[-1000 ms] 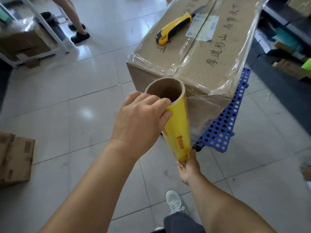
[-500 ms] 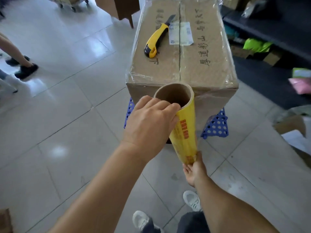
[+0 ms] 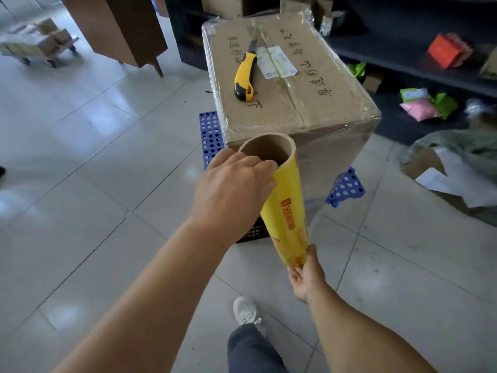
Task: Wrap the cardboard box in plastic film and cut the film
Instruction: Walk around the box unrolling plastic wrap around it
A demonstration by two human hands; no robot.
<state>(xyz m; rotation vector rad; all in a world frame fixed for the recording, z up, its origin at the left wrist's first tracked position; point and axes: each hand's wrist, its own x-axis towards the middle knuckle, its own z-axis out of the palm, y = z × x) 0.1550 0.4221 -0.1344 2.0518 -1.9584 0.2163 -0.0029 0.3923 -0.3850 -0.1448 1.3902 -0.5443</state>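
A large cardboard box [image 3: 290, 103] stands on a blue perforated pallet [image 3: 209, 135], with clear plastic film over its sides and edges. A yellow utility knife [image 3: 245, 76] lies on the box top beside a white label. I hold a yellow roll of plastic film [image 3: 287, 211] upright in front of the box's near face. My left hand [image 3: 234, 192] grips the roll's top end at the open cardboard core. My right hand [image 3: 305, 273] holds its bottom end. A sheet of film stretches from the roll to the box.
Dark shelving [image 3: 416, 49] with packages stands to the right. Torn cardboard and paper [image 3: 451, 179] litter the floor at right. A brown wooden cabinet [image 3: 118, 30] stands at the back left, a loaded cart [image 3: 37, 44] beyond. My white shoe [image 3: 246, 310] is on the tiles.
I have walked leftward around the box with the roll, so its short near face now shows. Both hands keep the same grip on the roll.
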